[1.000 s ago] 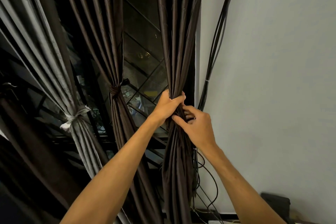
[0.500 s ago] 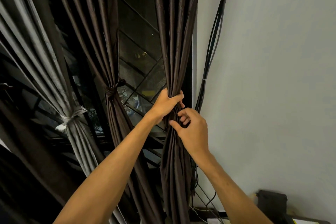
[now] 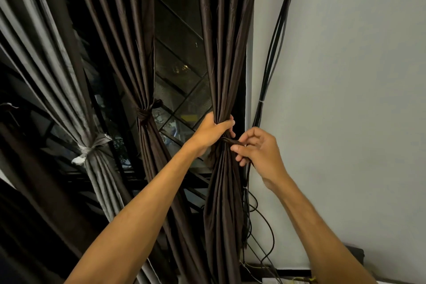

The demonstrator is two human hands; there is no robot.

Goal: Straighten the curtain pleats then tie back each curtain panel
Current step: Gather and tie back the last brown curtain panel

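Rightmost panel (image 3: pixel 227 53) being tied; grey panel (image 3: pixel 57 76) and brown panel (image 3: pixel 143 71) left of it already tied.
My left hand (image 3: pixel 211 132) grips its pleats; my right hand (image 3: pixel 260 152) pinches the tie strip (image 3: pixel 230 140), not yet knotted.

No text, label, brand, number or sign can be read anywhere. A yellow patch (image 3: pixel 189 118) shows through the window glass (image 3: pixel 177 57), just left of the brown curtain panel (image 3: pixel 227 64). It is too small and blurred to tell whether it carries lettering.
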